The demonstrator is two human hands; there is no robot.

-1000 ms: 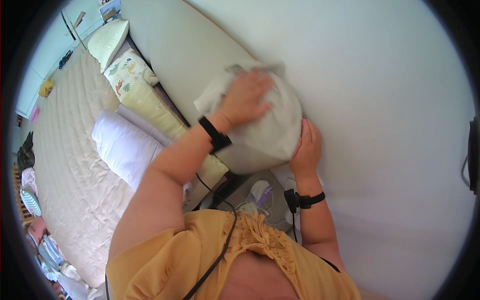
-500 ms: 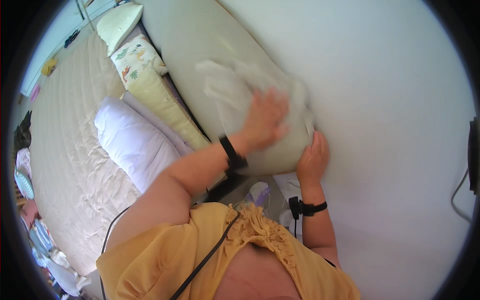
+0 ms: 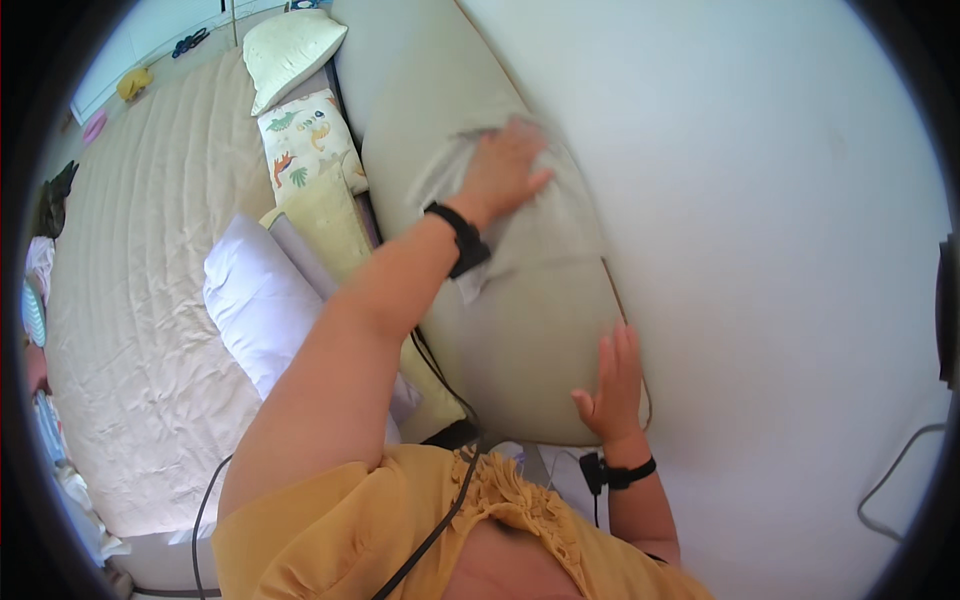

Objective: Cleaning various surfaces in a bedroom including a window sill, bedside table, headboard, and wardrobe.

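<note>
A long padded beige headboard (image 3: 480, 350) runs away from me along the white wall. On its surface lies a thin pale grey cloth (image 3: 545, 225), spread out and wrinkled. My left hand (image 3: 505, 165) presses down on the cloth's far part, its fingers stretched and slightly blurred. Closer to me, my right hand (image 3: 615, 385) rests flat at the headboard's wall-side edge, fingers extended and thumb apart, with nothing in it. Both wrists carry black bands.
Left of the headboard is a bed with a beige quilted cover (image 3: 150, 300). Along its near side lie a cream pillow (image 3: 290, 55), a dinosaur-print pillow (image 3: 310, 145), a yellow pad (image 3: 325, 215) and a rolled white quilt (image 3: 265, 300). The wall (image 3: 780, 250) bounds the right.
My left hand has moved farther along the headboard with the cloth, which now lies flatter. The right hand stays by the wall-side edge, nearer the headboard's close end. The whole view has shifted.
</note>
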